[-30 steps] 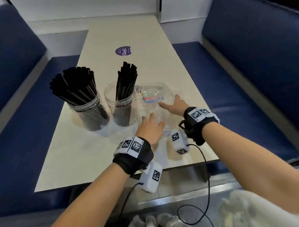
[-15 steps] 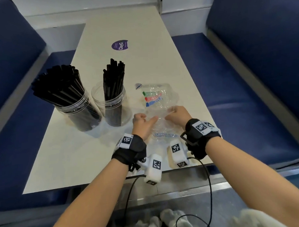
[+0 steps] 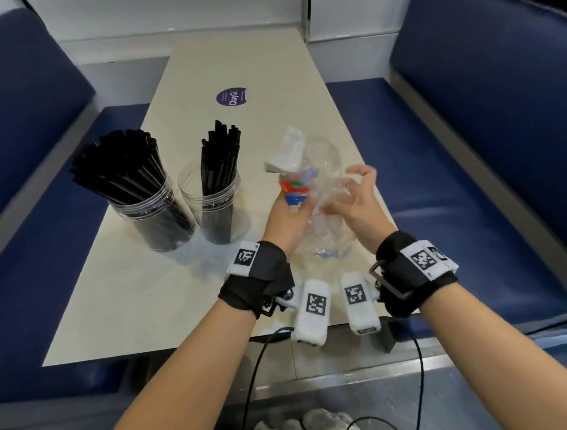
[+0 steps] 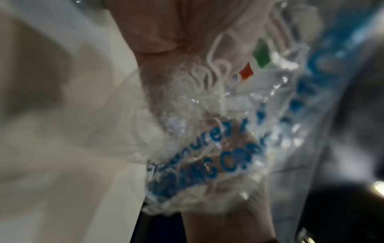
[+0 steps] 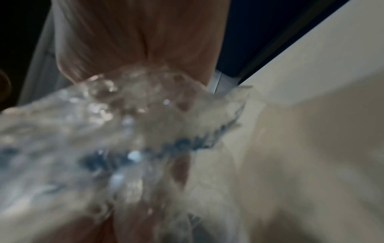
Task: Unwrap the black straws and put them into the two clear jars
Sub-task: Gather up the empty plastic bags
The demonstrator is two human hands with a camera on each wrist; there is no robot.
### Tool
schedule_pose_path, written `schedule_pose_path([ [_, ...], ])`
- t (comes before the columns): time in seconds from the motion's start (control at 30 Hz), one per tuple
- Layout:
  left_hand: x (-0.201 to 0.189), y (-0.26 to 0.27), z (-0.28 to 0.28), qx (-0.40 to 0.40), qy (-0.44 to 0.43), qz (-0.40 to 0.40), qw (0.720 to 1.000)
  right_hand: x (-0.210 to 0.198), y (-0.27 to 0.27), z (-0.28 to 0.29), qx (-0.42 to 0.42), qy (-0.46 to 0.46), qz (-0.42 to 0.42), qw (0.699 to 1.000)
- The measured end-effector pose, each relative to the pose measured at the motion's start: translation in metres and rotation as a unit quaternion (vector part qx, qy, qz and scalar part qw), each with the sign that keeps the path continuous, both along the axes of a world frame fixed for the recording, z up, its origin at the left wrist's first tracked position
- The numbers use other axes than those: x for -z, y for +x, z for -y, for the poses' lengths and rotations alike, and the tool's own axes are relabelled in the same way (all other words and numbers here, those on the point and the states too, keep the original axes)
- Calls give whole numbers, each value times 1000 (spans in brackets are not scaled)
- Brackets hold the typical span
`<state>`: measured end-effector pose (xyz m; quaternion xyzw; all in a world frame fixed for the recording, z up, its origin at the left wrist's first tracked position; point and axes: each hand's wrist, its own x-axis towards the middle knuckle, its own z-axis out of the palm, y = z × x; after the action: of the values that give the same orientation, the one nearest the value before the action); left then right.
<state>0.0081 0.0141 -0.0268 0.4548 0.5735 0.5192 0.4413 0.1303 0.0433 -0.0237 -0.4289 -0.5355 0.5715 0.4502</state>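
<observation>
Two clear jars stand on the table's left half. The left jar (image 3: 159,217) holds a wide fan of black straws (image 3: 121,166); the right jar (image 3: 215,211) holds a tighter upright bunch (image 3: 219,156). Both hands hold a crumpled clear plastic wrapper (image 3: 309,168) with red, green and blue print, lifted above the table. My left hand (image 3: 292,214) grips its lower left part. My right hand (image 3: 352,195) has its fingers curled round the right side. In both wrist views the wrapper (image 4: 207,148) (image 5: 124,131) fills the frame, blurred, against the palm. No straws show inside it.
The cream table (image 3: 133,302) has a purple round sticker (image 3: 231,96) at its far end. Blue padded benches (image 3: 469,174) run along both sides. Cables hang from the wrist cameras past the table's near edge. White cloth (image 3: 304,428) lies below on the floor.
Both hands went from flat on the wrapper to gathering it, then lifted it off the table and crumpled it between them. The jars have not moved.
</observation>
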Motion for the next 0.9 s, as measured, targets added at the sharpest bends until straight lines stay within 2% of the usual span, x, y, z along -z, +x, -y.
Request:
schedule_pose_path([
  [0.1, -28, -12, 25, -6, 143, -22, 990, -24, -5, 10, -85, 30, 16, 996],
  [0.17, -48, -21, 45, 8, 205, -25, 978, -41, -10, 17, -163, -13, -24, 986],
  [0.2, -55, -26, 52, -2, 214, -7, 977, -48, -12, 21, -208, -58, -83, 973],
  [0.23, -61, -31, 60, -15, 205, 23, 978, -57, -13, 26, -261, -105, -149, 948],
  [0.27, -65, -38, 71, 9, 193, 52, 980, -64, -15, 31, -312, -139, -210, 916],
  [0.3, -67, -45, 79, 21, 174, 71, 982, -70, -21, 37, -352, -151, -245, 891],
  [0.33, -69, -53, 89, 50, 190, 63, 978, -74, -28, 42, -376, -141, -245, 882],
  [0.37, -73, -63, 98, 47, 202, 72, 976, -77, -39, 47, -385, -118, -212, 890],
  [0.43, -76, -88, 112, 16, 199, 15, 980, -80, -67, 60, -368, -36, -133, 919],
  [0.5, -66, -121, 128, -8, 151, 35, 988, -81, -96, 73, -356, 68, -98, 927],
  [0.53, -61, -138, 137, -12, 129, 112, 985, -81, -110, 79, -354, 121, -76, 924],
  [0.57, -57, -151, 149, -28, 141, 153, 978, -81, -124, 85, -353, 173, -52, 918],
  [0.67, -47, -184, 185, -9, 142, 343, 929, -78, -173, 109, -347, 309, 3, 886],
  [0.7, -44, -191, 195, 1, 121, 357, 926, -75, -190, 122, -342, 353, 17, 871],
  [0.73, -41, -197, 205, 12, 117, 358, 926, -71, -207, 134, -338, 393, 32, 855],
  [0.8, -31, -212, 226, -33, 106, 320, 941, -56, -236, 156, -335, 432, 63, 835],
  [0.9, -11, -248, 261, -155, 63, 261, 951, -31, -269, 176, -397, 379, 108, 829],
])
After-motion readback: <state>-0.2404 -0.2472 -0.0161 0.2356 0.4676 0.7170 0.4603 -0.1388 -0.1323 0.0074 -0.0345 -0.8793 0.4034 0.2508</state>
